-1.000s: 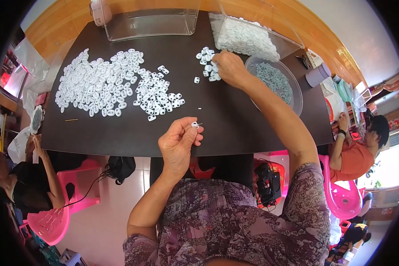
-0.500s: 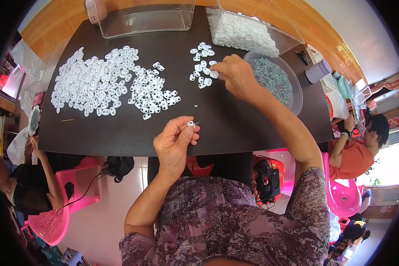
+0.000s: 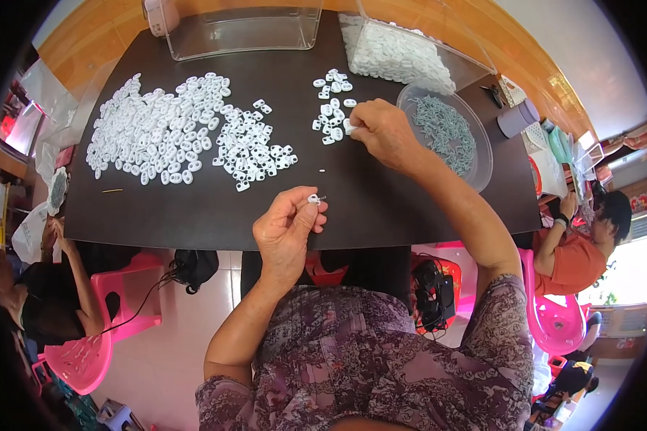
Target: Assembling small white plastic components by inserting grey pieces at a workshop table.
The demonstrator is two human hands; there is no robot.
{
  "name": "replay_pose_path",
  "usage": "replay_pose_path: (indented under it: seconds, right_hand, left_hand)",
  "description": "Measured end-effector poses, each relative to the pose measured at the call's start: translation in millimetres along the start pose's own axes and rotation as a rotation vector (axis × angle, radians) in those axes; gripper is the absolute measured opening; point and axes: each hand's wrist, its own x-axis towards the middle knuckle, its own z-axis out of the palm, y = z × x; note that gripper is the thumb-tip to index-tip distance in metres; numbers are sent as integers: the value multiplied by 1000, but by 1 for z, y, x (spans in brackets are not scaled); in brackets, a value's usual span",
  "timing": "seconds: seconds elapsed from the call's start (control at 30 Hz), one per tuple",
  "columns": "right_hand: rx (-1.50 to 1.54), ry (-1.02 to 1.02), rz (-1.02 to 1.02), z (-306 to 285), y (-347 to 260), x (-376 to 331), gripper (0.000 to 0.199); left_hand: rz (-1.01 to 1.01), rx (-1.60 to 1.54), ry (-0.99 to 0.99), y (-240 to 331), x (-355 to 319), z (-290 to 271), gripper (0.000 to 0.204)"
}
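At the table (image 3: 187, 219), the left hand (image 3: 287, 226) is pinching a clip (image 3: 313, 199) — the right hand (image 3: 388, 133) is seemingly gathering a pinched piece (image 3: 348, 127), needing careful lifting.

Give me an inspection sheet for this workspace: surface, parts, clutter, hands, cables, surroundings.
Surface: dark table, parts spread across its left and middle.
Parts: oval pile at left; squarish pile beside it; small cluster by the right hand; screws in a round tub; more white parts in a clear box.
Clutter: thin yellow stick, white scrap, pliers, purple cup.
Hands: left hand pinches a white piece, screw protruding; right touches the cluster, grip unclear.
Cables: black cables on a red stool.
Surroundings: people at right and left; pink chairs.
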Motion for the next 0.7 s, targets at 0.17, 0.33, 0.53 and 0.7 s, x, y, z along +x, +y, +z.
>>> replay_pose_path:
  seconds: [0.17,0.33,0.53,0.7]
  right_hand:
    - [787,-146,465,-19,-24,-6,19]
    - [849,-126,471,-24,-39,-20,20]
    - [932,-101,470,-23,-48,-23,21]
    - [1071,-147,472,-25,-53,-24,19]
  left_hand:
    - [4,7,11,1,0,0,18]
    - [-24,1,-6,3,1,1,18]
    - [-16,-10,-7,3,1,0,18]
    - [-13,-2,2,3,0,0,18]
